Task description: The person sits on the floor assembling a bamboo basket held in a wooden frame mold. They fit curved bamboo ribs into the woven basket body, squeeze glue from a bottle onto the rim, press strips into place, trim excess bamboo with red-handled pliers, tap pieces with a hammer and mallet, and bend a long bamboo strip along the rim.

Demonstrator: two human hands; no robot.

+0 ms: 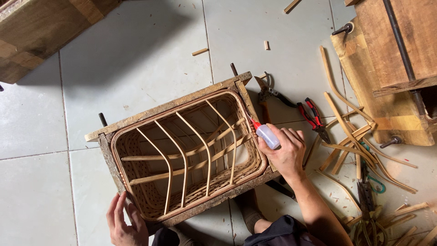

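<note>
**Woven basket held in a wooden mould, glue bottle at its rim**

A rectangular woven rattan basket (189, 155) with bent cane ribs sits mouth-up inside a rough wooden mould frame (173, 105) on the pale tiled floor (136, 54), at the centre of the view. The right hand (284, 152) has its fingers (291, 136) wrapped around a small clear squeeze bottle with a red nozzle (265, 134); the nozzle tip meets the right end of the basket rim. The left hand (123, 223) rests at the near left corner of the frame, fingers spread flat against the wood, holding nothing.

Just right of the basket, on the floor, lie dark metal shears (268, 93) and red-handled pliers (312, 116). Farther right is a loose scatter of bent cane strips (353, 146), with a green carabiner (377, 184) near them. A heavy wooden block with metal bolts (387, 68) fills the far right corner, and a second wooden block (41, 27) the far left corner. Small wood offcuts (200, 51) dot the far floor.
</note>
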